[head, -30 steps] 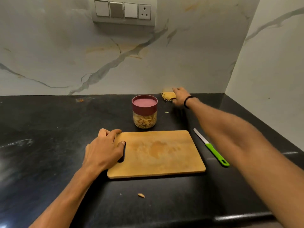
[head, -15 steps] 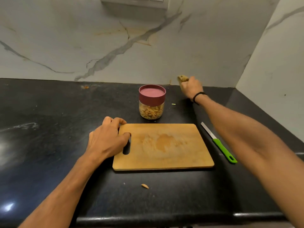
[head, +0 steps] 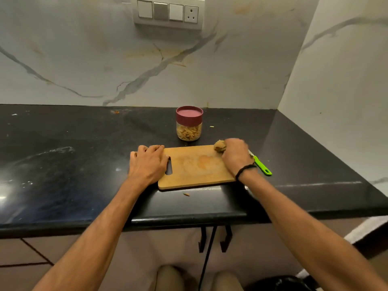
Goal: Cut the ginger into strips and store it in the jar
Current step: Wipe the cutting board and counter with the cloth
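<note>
Right hand: fingers curled round ginger at far-right corner of cutting board; likely setting it down to cut. Left hand: relaxed, resting on board's left end, gripping nothing; probably steadying it. Knife just right of board, within reach. Jar just behind board, lidded, strips inside.

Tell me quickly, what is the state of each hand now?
Left hand: open, rests on the cutting board.
Right hand: closed, holding the ginger.
</note>
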Demonstrator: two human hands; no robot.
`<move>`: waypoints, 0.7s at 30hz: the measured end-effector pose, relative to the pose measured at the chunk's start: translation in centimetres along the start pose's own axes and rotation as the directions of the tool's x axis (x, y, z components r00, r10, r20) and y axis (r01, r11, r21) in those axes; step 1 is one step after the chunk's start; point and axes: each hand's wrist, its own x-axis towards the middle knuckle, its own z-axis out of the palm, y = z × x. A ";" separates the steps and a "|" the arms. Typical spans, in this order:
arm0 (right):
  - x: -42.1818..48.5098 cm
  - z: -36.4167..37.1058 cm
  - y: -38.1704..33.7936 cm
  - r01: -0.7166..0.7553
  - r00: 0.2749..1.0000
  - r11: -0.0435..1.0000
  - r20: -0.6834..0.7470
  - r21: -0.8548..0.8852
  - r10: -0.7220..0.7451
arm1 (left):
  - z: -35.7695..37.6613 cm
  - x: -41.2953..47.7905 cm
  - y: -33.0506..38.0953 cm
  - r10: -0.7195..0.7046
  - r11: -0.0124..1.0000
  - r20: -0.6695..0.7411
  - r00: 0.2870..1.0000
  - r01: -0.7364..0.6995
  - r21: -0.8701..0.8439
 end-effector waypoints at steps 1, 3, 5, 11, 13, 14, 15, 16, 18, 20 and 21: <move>-0.5 0.2 -0.8 -0.014 1.000 1.000 0.011 -0.012 0.014 | 0.0 -0.1 0.1 0.008 1.000 0.023 1.000 -0.008 0.009; -0.5 0.5 -2.4 -0.104 0.995 0.994 0.010 0.043 0.104 | 0.1 -0.1 0.3 0.022 1.000 0.049 0.999 -0.022 0.000; -0.9 0.5 -5.8 -0.115 0.993 0.975 0.062 0.191 0.105 | 0.3 -0.1 0.3 0.024 1.000 0.053 0.998 -0.023 -0.021; -6.3 -0.2 -7.9 0.236 0.942 0.889 0.135 0.392 -0.309 | 0.1 -0.2 -0.1 0.034 0.998 0.094 0.995 -0.029 -0.052; -4.6 0.1 -4.1 0.121 0.975 0.949 0.146 0.290 -0.169 | 0.1 -0.2 -0.1 0.035 0.997 0.087 0.996 -0.029 -0.075; -3.2 0.3 -2.9 0.036 0.992 0.970 0.112 0.239 -0.065 | 0.1 -0.2 -0.1 0.035 0.996 0.088 0.996 -0.028 -0.080; -1.8 0.5 -2.6 -0.033 0.995 0.982 0.096 0.187 0.015 | 0.1 -0.1 -0.1 0.036 0.996 0.088 0.995 -0.029 -0.080; -0.9 0.8 -3.3 -0.062 0.995 0.983 0.088 0.171 0.047 | 0.2 -0.1 -0.1 0.036 0.996 0.087 0.996 -0.029 -0.080; -0.9 1.3 -6.4 -0.015 0.991 0.972 0.131 0.235 -0.016 | 0.3 -0.1 -0.2 0.033 0.996 0.075 0.997 -0.026 -0.084; -3.5 1.8 -9.2 0.182 0.951 0.919 0.173 0.348 -0.254 | 0.4 -0.2 -0.4 0.037 0.998 0.075 0.997 -0.032 -0.063; -5.8 1.8 -9.6 0.298 0.914 0.885 0.161 0.358 -0.373 | 0.5 -0.2 -0.5 0.046 0.998 0.078 0.996 -0.042 -0.044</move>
